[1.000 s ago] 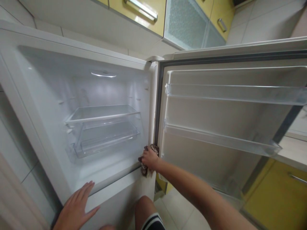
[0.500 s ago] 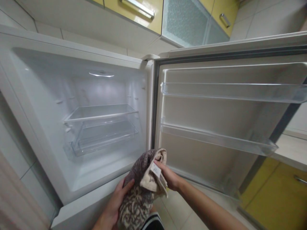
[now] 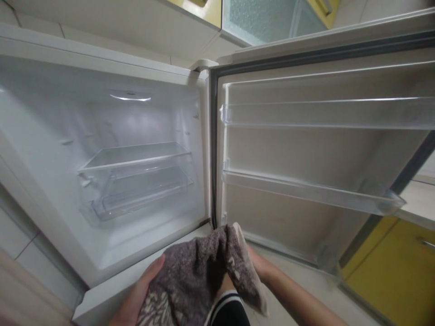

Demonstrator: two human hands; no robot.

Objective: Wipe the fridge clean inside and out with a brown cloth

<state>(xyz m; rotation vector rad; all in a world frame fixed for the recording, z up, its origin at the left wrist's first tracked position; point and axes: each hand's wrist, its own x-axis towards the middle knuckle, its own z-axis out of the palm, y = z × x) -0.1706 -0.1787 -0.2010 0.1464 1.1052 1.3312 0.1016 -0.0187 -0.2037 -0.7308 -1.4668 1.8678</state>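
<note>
The open white fridge compartment (image 3: pixel 50 190) fills the left of the view. Just in front of its lower front ledge, a grey-brown patterned terry cloth (image 3: pixel 197 276) is bunched between both hands. The left hand (image 3: pixel 136 299) cups the cloth from beneath, with the thumb pressed down on its near edge. The right hand (image 3: pixel 260 267) lies under the cloth's pale folded-over flap, to the right of the ledge. Its fingers are covered, so I cannot tell how they grip.

Inside the compartment a clear flat plastic shelf (image 3: pixel 136 156) sits midway up. Directly below it is a clear shallow plastic drawer (image 3: pixel 142 197), and the white back wall shows through both.

To the compartment's right its white door (image 3: pixel 288 226) stands swung open. It carries an upper clear door bin (image 3: pixel 322 113) and a lower clear door bin (image 3: pixel 306 192), with the door's liner visible through each.
</note>
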